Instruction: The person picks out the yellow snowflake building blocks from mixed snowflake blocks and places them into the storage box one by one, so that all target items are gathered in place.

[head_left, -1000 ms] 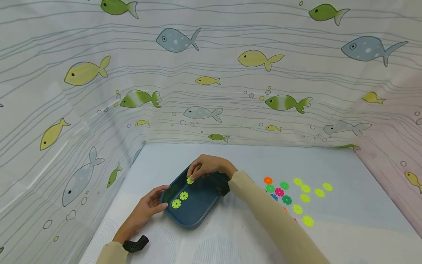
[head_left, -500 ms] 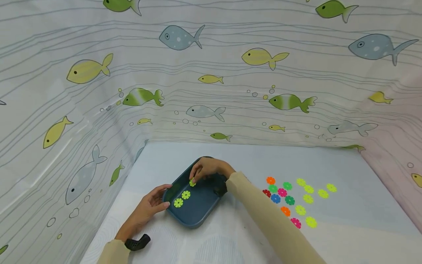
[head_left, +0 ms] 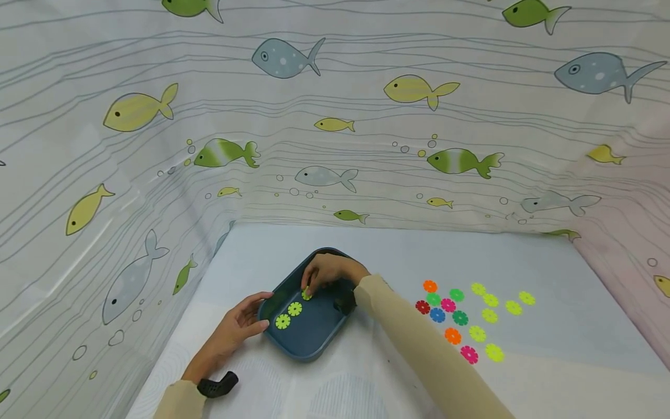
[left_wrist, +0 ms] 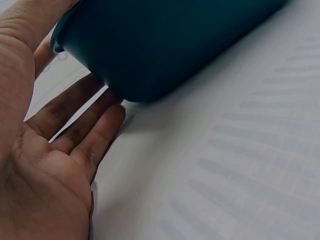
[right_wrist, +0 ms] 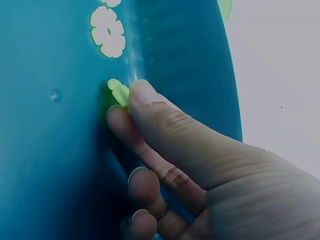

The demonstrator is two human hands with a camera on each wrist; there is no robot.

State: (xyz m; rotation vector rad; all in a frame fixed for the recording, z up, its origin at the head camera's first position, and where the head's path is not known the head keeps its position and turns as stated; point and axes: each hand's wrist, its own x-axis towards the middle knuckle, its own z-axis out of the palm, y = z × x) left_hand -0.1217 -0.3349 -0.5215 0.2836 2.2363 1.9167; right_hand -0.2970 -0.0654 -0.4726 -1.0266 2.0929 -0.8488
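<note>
A dark blue plastic tub stands at an angle on the table. My left hand holds its near left end, thumb and index finger at the rim; in the left wrist view the other fingers lie against the outer wall. Inside the tub, my right hand pinches a yellow-green snowflake disc between thumb and index finger, turned edge-on in the right wrist view. It is low, close over the tub floor. Two like discs lie flat in a row with it, one nearer and one at the corner.
Right of the tub, several loose snowflake discs lie on the white table: yellow-green, orange, pink, blue, dark red and green. A fish-print sheet encloses the table's back and sides.
My right hand has lowered slightly inside the tub with the pinched disc, toward the other two. The left hand keeps its hold on the tub. The head view has shifted a little.
</note>
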